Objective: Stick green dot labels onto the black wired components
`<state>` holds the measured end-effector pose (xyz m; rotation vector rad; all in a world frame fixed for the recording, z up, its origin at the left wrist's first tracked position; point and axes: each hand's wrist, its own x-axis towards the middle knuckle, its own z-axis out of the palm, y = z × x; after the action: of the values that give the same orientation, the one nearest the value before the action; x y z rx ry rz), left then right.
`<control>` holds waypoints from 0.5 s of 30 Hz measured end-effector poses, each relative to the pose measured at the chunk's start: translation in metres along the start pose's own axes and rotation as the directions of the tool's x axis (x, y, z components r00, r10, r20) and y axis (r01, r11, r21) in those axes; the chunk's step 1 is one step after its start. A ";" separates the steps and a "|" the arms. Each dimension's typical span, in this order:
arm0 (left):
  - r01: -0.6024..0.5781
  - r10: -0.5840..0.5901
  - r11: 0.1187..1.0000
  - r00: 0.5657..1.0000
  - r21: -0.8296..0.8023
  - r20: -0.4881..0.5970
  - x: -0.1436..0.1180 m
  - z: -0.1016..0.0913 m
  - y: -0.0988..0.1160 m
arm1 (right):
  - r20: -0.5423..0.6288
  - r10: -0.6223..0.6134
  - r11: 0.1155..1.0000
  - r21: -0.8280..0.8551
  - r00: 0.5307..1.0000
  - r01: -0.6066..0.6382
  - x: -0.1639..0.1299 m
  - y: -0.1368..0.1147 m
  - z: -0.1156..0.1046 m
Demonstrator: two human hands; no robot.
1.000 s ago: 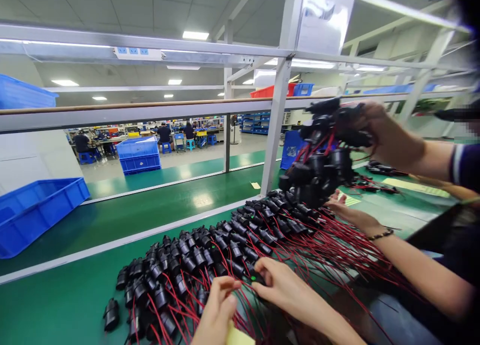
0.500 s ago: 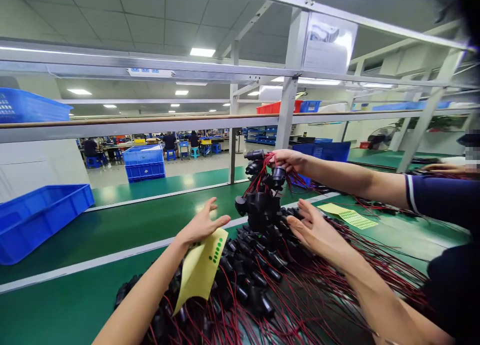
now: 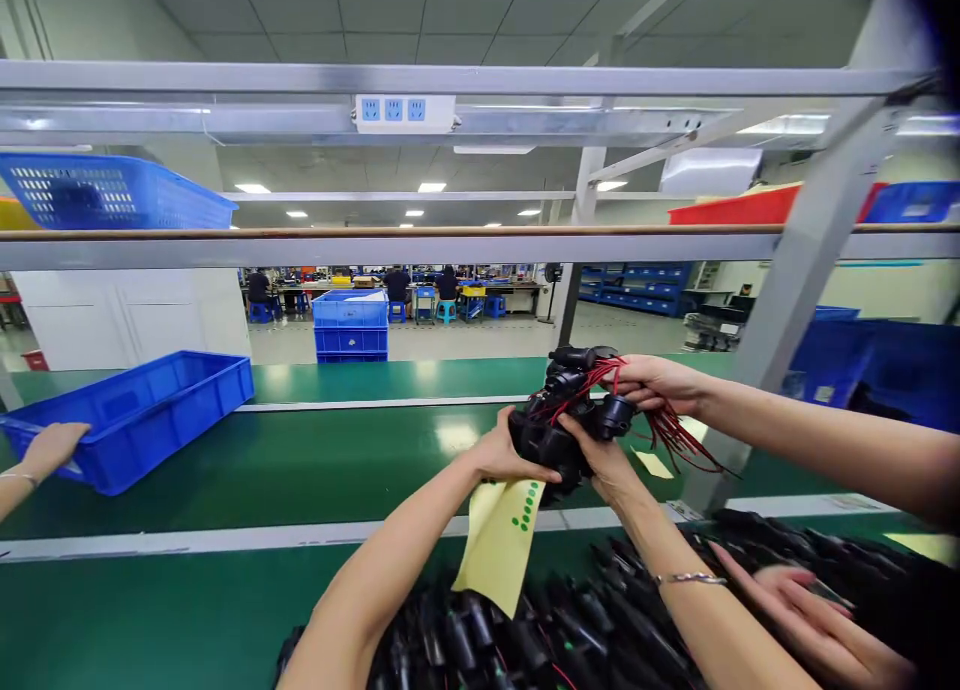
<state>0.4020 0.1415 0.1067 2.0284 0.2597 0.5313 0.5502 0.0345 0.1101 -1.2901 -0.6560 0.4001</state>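
Note:
A bundle of black cylindrical parts with red and dark wires (image 3: 559,440) is held above the green work surface. My left hand (image 3: 510,452) grips its left side, and a yellow sheet with green dots (image 3: 501,540) hangs from that hand. On the right side my right hand (image 3: 600,455) is wrapped round the bundle; its fingertips are partly hidden. A co-worker's hand (image 3: 652,382) grasps the red wires at the top. Below lies a heap of similar black parts (image 3: 540,635), partly behind my forearms.
At the left another person's hand (image 3: 54,450) is on the rim of a blue bin (image 3: 176,430). A co-worker's other hand (image 3: 817,610) is low at the right, over the heap. A metal post (image 3: 795,260) and shelf rail (image 3: 420,248) stand in front.
The view has turned left. My hands, apart from the bundle before, have closed on it from both sides. A hand now appears at the blue bin.

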 end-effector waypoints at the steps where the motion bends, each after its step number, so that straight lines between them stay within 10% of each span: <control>1: -0.021 0.020 1.000 1.000 -0.005 -0.015 0.004 -0.007 -0.008 | -0.010 0.010 1.000 0.016 1.000 -0.010 0.006 0.007 0.010; 8: 0.001 0.001 0.999 0.998 0.034 -0.061 0.007 -0.048 -0.072 | -0.029 0.001 0.998 0.069 1.000 0.001 0.018 0.056 0.073; 15: 0.191 -0.190 0.980 0.982 0.056 -0.011 -0.013 -0.061 -0.122 | 0.074 -0.260 0.963 -0.053 0.963 0.264 -0.008 0.068 0.103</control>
<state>0.3665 0.2436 0.0225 2.0312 0.4723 0.4138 0.4834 0.1236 0.0563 -1.2324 -0.8897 0.2063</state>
